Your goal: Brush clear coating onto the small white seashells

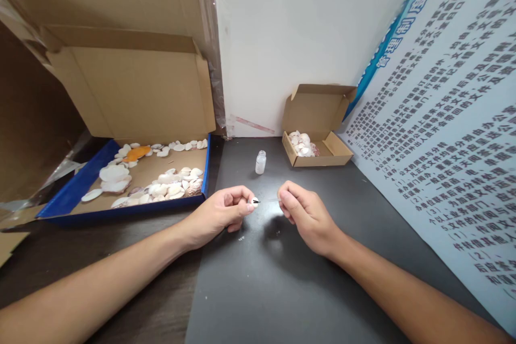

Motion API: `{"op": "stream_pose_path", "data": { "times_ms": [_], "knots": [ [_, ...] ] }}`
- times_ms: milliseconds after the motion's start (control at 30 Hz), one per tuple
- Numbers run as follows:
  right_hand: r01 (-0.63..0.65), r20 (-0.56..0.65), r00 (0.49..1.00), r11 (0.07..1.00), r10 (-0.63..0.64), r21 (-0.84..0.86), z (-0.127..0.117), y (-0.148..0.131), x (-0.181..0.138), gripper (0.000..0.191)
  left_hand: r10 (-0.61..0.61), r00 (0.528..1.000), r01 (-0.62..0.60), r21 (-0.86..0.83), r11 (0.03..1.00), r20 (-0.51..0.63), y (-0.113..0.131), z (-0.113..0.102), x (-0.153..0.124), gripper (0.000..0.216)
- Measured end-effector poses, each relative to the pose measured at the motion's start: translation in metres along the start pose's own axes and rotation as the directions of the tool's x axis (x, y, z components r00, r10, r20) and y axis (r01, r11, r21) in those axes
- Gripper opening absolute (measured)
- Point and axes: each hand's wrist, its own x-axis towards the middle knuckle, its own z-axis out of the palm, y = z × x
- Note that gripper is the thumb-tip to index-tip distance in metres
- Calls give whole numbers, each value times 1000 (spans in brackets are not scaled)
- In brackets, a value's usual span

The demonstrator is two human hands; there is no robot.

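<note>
My left hand (226, 208) is closed in a pinch on a small white piece (255, 201) with a dark mark on it; its exact kind is too small to make out. Facing it, my right hand (302, 209) pinches the end of a thin, pale, see-through strip (273, 200) that points left towards the white piece. Whether the two touch I cannot tell. Just beyond both hands stands a small clear bottle (260, 163) with whitish contents, upright and with no cap visible on it.
At the left, an open blue-sided cardboard box (207, 172) holds many white shells (169, 188) and an orange shell (137, 153). A smaller open carton (322, 161) with shells stands at the back right. A printed board (443, 134) rises on the right. Small white bits lie on the dark mat (242, 301).
</note>
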Motion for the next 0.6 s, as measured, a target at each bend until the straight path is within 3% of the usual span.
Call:
{"op": "stream_pose_path", "data": {
  "times_ms": [100, 233, 367, 500, 600],
  "knots": [
    [-6, -45, 999, 999, 5, -35, -1, -4, 0, 37, -2, 1000, 2, 8, 1000, -7, 2, 2, -1, 31],
    [-29, -6, 1000, 977, 31, 210, -2, -7, 1, 39, -2, 1000, 2, 10, 1000, -22, 3, 3, -1, 31],
    [-7, 29, 1000, 996, 4, 90, -2, -6, 1, 35, -10, 1000, 11, 26, 1000, -13, 3, 3, -1, 31],
    [-46, 79, 996, 969, 28, 244, -2, -5, 2, 38, -16, 1000, 16, 35, 999, -13, 3, 2, -1, 33],
    [-34, 45, 999, 993, 29, 115, -3, -5, 3, 36, -15, 1000, 15, 44, 999, -15, 2, 2, -1, 33]
  ]
}}
